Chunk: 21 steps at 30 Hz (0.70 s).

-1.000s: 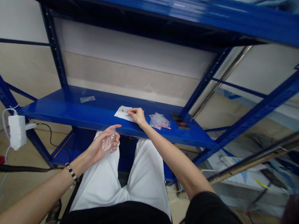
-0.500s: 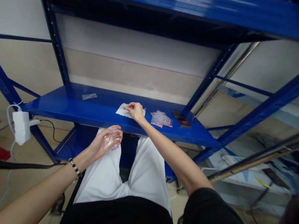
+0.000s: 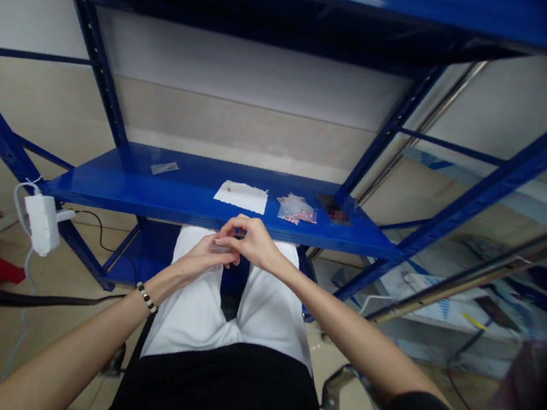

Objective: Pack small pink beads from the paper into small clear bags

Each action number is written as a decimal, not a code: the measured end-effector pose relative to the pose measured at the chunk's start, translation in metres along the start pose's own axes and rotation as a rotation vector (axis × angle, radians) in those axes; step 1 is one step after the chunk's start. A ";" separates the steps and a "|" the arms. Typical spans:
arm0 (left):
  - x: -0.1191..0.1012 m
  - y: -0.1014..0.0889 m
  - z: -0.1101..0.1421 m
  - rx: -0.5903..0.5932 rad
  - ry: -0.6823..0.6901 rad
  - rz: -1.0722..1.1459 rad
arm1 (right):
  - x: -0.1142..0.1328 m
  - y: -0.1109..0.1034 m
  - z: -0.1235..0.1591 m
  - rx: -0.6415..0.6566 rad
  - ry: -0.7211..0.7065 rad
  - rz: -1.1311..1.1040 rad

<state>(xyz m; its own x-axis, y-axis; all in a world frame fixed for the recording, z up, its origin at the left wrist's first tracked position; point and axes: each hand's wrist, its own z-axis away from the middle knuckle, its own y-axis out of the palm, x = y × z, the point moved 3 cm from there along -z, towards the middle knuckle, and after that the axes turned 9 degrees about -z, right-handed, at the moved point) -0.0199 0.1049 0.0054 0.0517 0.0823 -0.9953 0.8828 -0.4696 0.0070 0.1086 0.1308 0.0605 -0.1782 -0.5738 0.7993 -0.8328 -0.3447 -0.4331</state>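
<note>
My left hand (image 3: 204, 255) is closed around a small clear plastic bag (image 3: 219, 246), mostly hidden by fingers, above my lap in front of the shelf edge. My right hand (image 3: 248, 241) curls over the bag's top, fingertips pinched against it and the left fingers. Whether the right fingertips hold something small is hidden. Just beyond, a white sheet of paper (image 3: 244, 198) with a ragged edge lies on the blue shelf (image 3: 188, 197), a tiny brown piece (image 3: 228, 190) on it. To its right rests a pile of clear bags with pink bits (image 3: 298, 209).
A flat clear bag (image 3: 164, 168) lies on the shelf's left part. At the right end is a dark, blurred-out object (image 3: 334, 209). Blue uprights frame both sides, and an upper shelf (image 3: 300, 0) hangs overhead. A white power strip (image 3: 42, 225) hangs at the left post.
My right hand has left the paper and come back toward me to the bag in my left hand. The left hand has shifted slightly right and turned.
</note>
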 end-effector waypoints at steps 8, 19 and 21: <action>-0.005 0.020 0.007 0.112 -0.002 0.255 | 0.025 -0.012 0.037 0.084 -0.137 0.153; 0.019 0.035 0.017 0.227 -0.150 -0.048 | -0.011 -0.019 0.084 -0.392 0.174 -0.209; 0.018 0.038 0.019 0.168 -0.106 -0.004 | -0.018 -0.013 0.091 -0.447 0.256 -0.361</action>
<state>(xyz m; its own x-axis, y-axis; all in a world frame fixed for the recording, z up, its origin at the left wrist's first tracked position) 0.0058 0.0719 -0.0136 -0.0093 -0.0046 -0.9999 0.7921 -0.6104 -0.0046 0.1704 0.0780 0.0133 0.0812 -0.2639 0.9611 -0.9927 -0.1072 0.0544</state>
